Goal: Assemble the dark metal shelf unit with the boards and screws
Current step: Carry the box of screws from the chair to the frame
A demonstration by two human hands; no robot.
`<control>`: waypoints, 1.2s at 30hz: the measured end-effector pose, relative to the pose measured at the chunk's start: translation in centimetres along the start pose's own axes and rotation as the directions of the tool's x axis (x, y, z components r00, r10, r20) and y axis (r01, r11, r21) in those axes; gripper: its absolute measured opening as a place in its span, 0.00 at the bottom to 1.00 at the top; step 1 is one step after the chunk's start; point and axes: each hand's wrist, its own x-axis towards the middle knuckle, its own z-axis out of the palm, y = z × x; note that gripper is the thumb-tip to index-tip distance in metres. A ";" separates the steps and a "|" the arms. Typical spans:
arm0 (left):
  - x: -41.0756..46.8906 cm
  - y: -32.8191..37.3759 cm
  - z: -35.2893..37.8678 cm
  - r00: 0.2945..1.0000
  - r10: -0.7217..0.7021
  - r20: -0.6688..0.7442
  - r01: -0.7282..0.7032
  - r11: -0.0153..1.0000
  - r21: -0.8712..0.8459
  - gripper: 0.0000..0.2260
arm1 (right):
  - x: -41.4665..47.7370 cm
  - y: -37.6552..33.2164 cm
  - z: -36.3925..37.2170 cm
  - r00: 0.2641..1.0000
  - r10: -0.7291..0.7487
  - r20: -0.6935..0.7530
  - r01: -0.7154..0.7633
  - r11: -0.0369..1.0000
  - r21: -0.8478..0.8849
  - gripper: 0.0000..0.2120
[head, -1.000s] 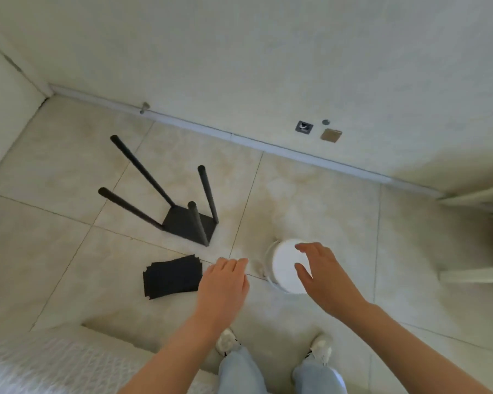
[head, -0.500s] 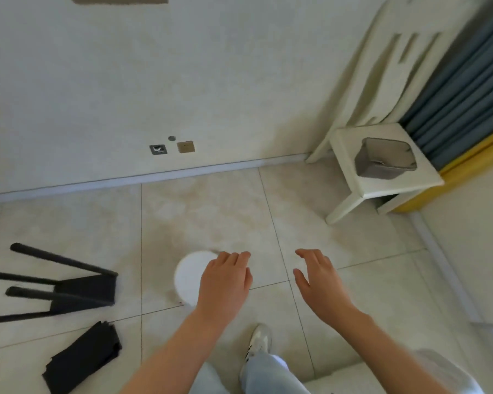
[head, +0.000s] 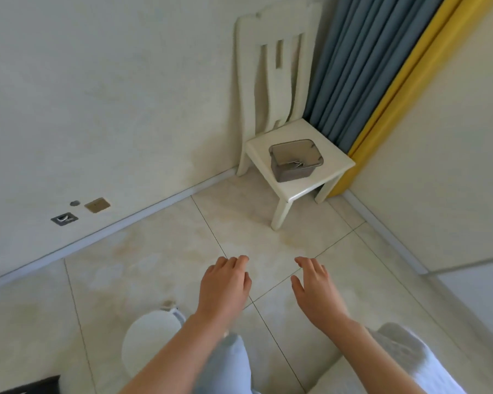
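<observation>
**Both hands out in front, holding nothing**

The left hand [head: 225,285] reaches forward palm down, fingers loosely bent and close together, the bare forearm running back to the lower edge. The right hand [head: 315,288] is beside it, apart, palm down, fingers slightly spread, thumb out toward the left. Neither touches anything.

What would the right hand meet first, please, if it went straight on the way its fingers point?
Probably the white chair, around its front leg. The right hand, open and empty, points that way over bare floor tiles, with nothing between. Depth is unclear, so how far off the chair stands cannot be told.
</observation>
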 end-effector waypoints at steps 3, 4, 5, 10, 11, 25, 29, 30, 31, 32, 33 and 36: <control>4.6 0.3 0.1 0.998 0.022 0.061 -0.024 0.999 0.035 0.18 | 3.2 1.1 -1.5 1.000 0.014 -0.010 -0.015 1.000 -0.023 0.20; 6.2 0.3 0.1 0.996 0.026 0.084 -0.030 0.999 0.042 0.18 | 4.5 1.3 -2.1 1.000 0.018 -0.019 -0.018 0.999 -0.026 0.20; 7.8 0.2 0.0 0.994 0.026 0.107 -0.031 0.998 0.050 0.18 | 5.8 1.4 -2.7 0.999 0.025 -0.027 -0.025 0.999 -0.027 0.20; 15.7 -1.0 -1.0 0.989 -0.009 0.148 0.000 0.998 0.063 0.17 | 12.9 1.6 -5.8 0.997 0.066 -0.041 -0.067 0.998 -0.018 0.21; 17.4 -1.2 -1.4 0.989 -0.019 0.150 0.011 0.998 0.058 0.17 | 14.4 1.7 -6.5 0.996 0.076 -0.040 -0.077 0.997 -0.019 0.21; 38.1 1.4 -2.3 0.977 -0.098 0.187 0.100 0.995 -0.002 0.16 | 34.0 6.9 -13.8 0.995 0.104 0.005 -0.103 0.989 -0.102 0.20; 42.7 3.0 -1.2 0.943 -0.230 0.242 0.256 0.963 -0.083 0.16 | 39.9 9.7 -15.2 0.994 0.071 0.088 -0.058 0.988 -0.141 0.20; 43.8 3.3 -0.8 0.925 -0.276 0.261 0.310 0.945 -0.102 0.16 | 41.4 10.5 -15.6 0.992 0.061 0.111 -0.044 0.988 -0.150 0.20; 44.9 3.6 -0.5 0.903 -0.326 0.279 0.369 0.922 -0.115 0.16 | 42.8 11.2 -15.9 0.989 0.052 0.135 -0.030 0.986 -0.162 0.20; 45.9 3.8 -0.2 0.876 -0.381 0.297 0.432 0.893 -0.129 0.17 | 44.2 12.0 -16.3 0.986 0.044 0.160 -0.015 0.985 -0.174 0.20; 46.8 4.1 0.3 0.842 -0.438 0.316 0.500 0.853 -0.150 0.17 | 45.6 12.7 -16.7 0.982 0.033 0.186 0.002 0.983 -0.185 0.20; 49.4 5.3 2.1 0.732 -0.568 0.377 0.668 0.708 -0.230 0.17 | 49.4 14.8 -17.2 0.965 -0.007 0.262 0.062 0.977 -0.203 0.19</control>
